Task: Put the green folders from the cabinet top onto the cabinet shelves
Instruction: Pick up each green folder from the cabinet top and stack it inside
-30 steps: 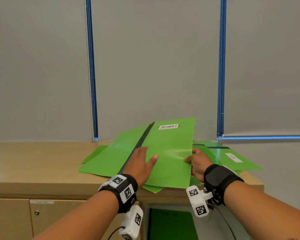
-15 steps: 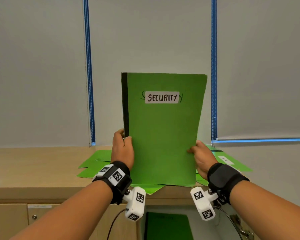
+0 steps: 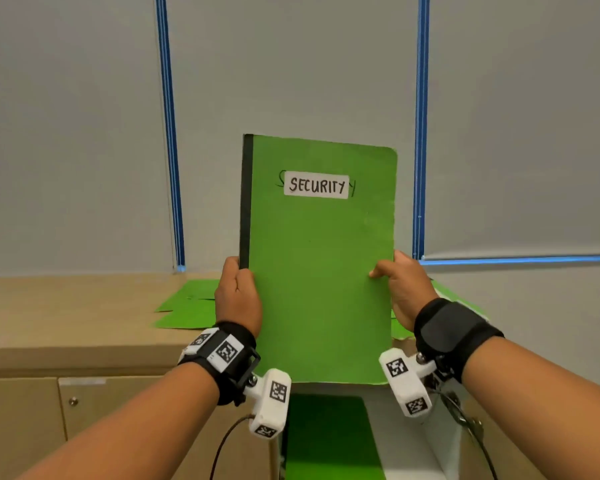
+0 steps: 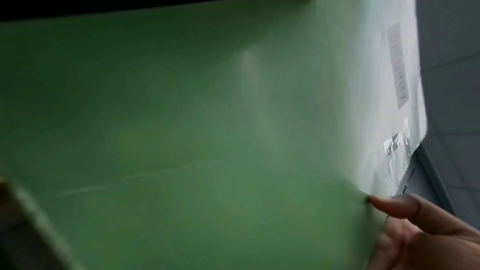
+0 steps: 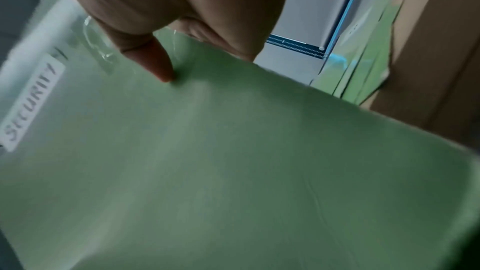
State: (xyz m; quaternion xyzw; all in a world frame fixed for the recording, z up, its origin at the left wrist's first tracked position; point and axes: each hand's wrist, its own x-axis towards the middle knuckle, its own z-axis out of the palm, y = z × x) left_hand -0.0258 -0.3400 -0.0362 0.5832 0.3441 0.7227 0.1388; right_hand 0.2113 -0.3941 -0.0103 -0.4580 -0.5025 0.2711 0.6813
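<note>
Left hand point(image 3: 238, 299) grips the spine edge, right hand point(image 3: 404, 289) pinches the open edge of the SECURITY folder point(image 3: 321, 271). Held upright above the cabinet top point(image 3: 66, 306), probably to read the label. Remaining green folders point(image 3: 187, 306) lie flat behind; shelf point(image 3: 326, 438) open below.

Both arms reach forward, wrists strapped. The left hand point(image 3: 238, 299) grips the green folder point(image 3: 321, 271) at its left edge; the right hand point(image 3: 404, 289) pinches its right edge, thumb in front.
</note>
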